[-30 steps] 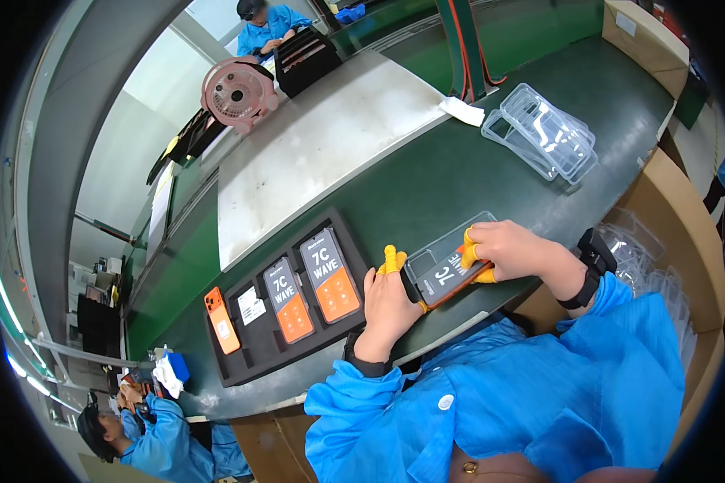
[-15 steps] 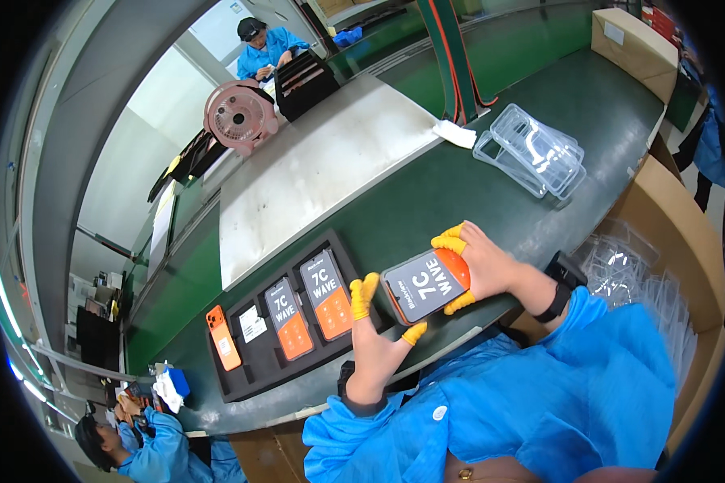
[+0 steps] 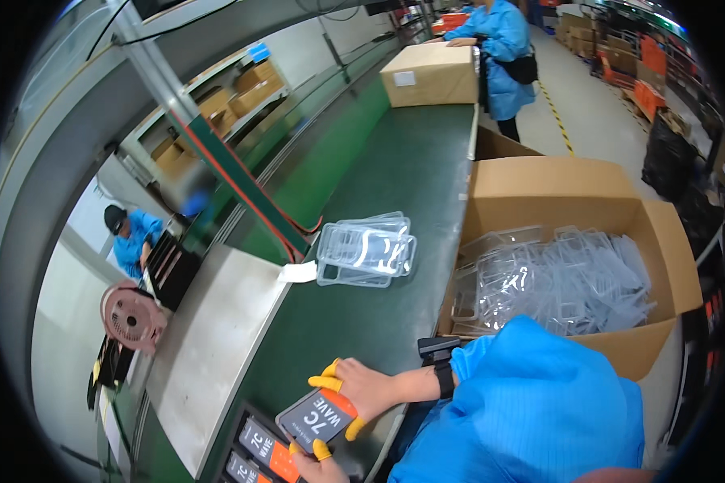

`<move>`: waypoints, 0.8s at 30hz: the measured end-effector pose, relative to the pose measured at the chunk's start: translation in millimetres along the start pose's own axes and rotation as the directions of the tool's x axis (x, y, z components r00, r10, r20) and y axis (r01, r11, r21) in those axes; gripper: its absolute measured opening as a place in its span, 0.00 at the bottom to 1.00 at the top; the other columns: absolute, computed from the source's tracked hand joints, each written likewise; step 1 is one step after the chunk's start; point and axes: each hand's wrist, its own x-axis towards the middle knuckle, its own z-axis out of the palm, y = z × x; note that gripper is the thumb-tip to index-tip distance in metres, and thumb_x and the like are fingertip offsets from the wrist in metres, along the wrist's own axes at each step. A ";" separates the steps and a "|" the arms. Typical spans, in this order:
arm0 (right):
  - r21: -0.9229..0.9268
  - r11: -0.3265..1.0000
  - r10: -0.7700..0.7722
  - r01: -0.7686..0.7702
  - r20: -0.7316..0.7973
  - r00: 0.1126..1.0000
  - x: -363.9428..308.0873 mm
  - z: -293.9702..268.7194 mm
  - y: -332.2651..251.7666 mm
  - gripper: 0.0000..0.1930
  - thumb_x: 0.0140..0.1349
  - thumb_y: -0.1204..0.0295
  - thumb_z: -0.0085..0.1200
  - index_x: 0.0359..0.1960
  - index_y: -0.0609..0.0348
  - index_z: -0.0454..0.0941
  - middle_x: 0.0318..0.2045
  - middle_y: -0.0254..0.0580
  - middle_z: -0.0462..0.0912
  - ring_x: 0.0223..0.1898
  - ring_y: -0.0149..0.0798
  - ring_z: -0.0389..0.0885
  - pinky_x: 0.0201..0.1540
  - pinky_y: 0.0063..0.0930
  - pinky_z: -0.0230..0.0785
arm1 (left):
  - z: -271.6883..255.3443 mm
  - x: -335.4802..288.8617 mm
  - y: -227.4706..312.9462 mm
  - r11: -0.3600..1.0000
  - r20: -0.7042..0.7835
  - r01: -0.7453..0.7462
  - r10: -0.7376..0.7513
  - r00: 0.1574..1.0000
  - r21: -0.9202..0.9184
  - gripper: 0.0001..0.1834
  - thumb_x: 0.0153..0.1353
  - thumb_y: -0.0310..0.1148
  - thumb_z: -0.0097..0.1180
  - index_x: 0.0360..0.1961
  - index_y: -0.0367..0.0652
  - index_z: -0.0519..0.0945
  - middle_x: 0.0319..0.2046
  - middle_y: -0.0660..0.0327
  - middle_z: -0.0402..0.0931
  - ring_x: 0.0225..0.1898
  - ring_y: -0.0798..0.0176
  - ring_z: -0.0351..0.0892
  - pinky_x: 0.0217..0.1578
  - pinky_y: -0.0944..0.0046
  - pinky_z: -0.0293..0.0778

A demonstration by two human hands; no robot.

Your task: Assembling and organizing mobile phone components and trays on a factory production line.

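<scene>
My right hand, with yellow finger cots on several fingers, grips the orange end of a smartphone with a dark grey and orange printed front. Close to the phone's lower edge is my left hand, its cot-covered fingers apart; I cannot tell whether they touch the phone. Beside them, a black tray holds more phones of the same look, partly cut off by the lower rim. Farther up the green bench lies a small stack of clear phone cases.
To my right, an open carton holds a heap of clear plastic cases. A closed carton stands at the bench's far end, near a person in blue. A pink fan and another person are at left.
The view has swung to the right, bringing the open carton into full sight. The phone remains in my right hand, while my left hand stays near its lower edge.
</scene>
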 end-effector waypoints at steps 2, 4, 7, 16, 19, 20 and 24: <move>0.080 0.997 -0.012 0.001 0.148 0.989 2.1 -2.0 5.6 0.45 0.29 0.44 0.60 0.49 0.60 0.64 0.37 0.49 0.69 0.38 0.47 0.67 0.43 0.35 0.56 | 0.9 4.1 6.2 0.999 0.004 -0.036 0.036 0.999 -0.001 0.20 0.56 0.32 0.47 0.47 0.29 0.64 0.39 0.47 0.68 0.41 0.54 0.67 0.44 0.61 0.62; 0.111 0.990 0.050 -0.084 0.280 0.959 12.0 -5.7 12.7 0.42 0.31 0.45 0.60 0.47 0.61 0.66 0.34 0.49 0.71 0.37 0.47 0.69 0.42 0.34 0.59 | 0.6 6.5 9.4 0.998 0.024 -0.056 0.057 0.998 -0.033 0.20 0.56 0.31 0.48 0.47 0.29 0.65 0.38 0.48 0.69 0.40 0.55 0.67 0.43 0.62 0.62; 0.169 0.972 0.081 -0.163 0.411 0.908 24.0 -11.6 10.9 0.34 0.35 0.48 0.59 0.39 0.62 0.70 0.27 0.46 0.74 0.33 0.46 0.73 0.36 0.34 0.65 | 0.3 7.1 4.8 0.998 -0.016 -0.026 0.025 1.000 -0.060 0.18 0.55 0.29 0.49 0.45 0.30 0.66 0.36 0.50 0.69 0.36 0.56 0.68 0.40 0.63 0.64; 0.063 0.994 0.083 -0.091 0.112 0.990 6.9 2.8 -0.2 0.27 0.37 0.48 0.58 0.30 0.61 0.72 0.25 0.42 0.73 0.30 0.43 0.73 0.30 0.33 0.66 | -4.7 23.2 -13.0 0.977 -0.037 -0.195 0.199 0.979 0.090 0.10 0.52 0.27 0.50 0.33 0.31 0.72 0.27 0.49 0.73 0.28 0.55 0.69 0.32 0.61 0.65; 0.063 0.993 0.095 -0.102 0.108 0.990 5.8 0.0 -3.9 0.26 0.37 0.49 0.58 0.29 0.60 0.72 0.24 0.41 0.73 0.30 0.42 0.73 0.29 0.33 0.66 | -7.5 26.7 -23.2 0.976 0.017 -0.219 0.219 0.976 -0.019 0.11 0.53 0.27 0.49 0.36 0.31 0.71 0.29 0.51 0.73 0.29 0.58 0.69 0.33 0.63 0.65; 0.062 0.993 0.093 -0.100 0.104 0.990 5.1 0.4 -4.2 0.26 0.37 0.49 0.58 0.29 0.60 0.72 0.24 0.41 0.73 0.30 0.42 0.73 0.29 0.33 0.66 | -12.3 31.8 -43.3 0.975 0.016 -0.223 0.224 0.975 -0.019 0.11 0.53 0.27 0.49 0.36 0.31 0.71 0.29 0.51 0.73 0.29 0.58 0.69 0.33 0.63 0.65; 0.142 0.982 0.098 -0.122 0.167 0.981 4.0 -3.1 -5.6 0.26 0.35 0.51 0.60 0.28 0.61 0.72 0.23 0.42 0.73 0.29 0.44 0.73 0.30 0.34 0.66 | -24.5 30.5 -52.8 0.972 0.163 -0.152 0.182 0.970 -0.179 0.13 0.55 0.27 0.47 0.40 0.31 0.69 0.33 0.55 0.72 0.32 0.63 0.68 0.34 0.64 0.65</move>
